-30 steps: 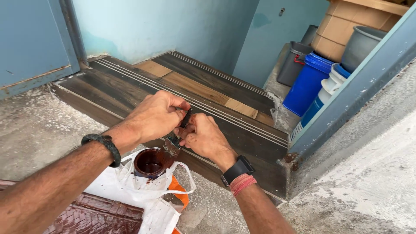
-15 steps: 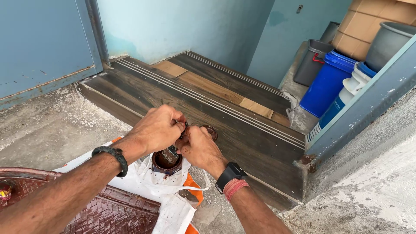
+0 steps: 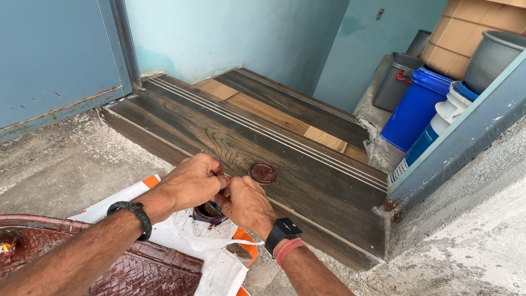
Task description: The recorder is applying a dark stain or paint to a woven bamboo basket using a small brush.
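Fingers of my left hand point(image 3: 192, 181) and right hand point(image 3: 245, 200) pinch together over a dark-stained can point(image 3: 208, 212); whatever they grip is hidden from me.

a left hand point(image 3: 189, 183) and right hand point(image 3: 244, 200) are meeting, fingers pinched together, over a small brown can point(image 3: 208, 212) sitting on a white bag point(image 3: 181, 233); its round lid point(image 3: 262, 172) is lying on the dark wooden step point(image 3: 181, 123).

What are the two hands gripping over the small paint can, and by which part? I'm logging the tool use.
It cannot be told: the left hand and right hand close together over the paint can and hide whatever sits between them.
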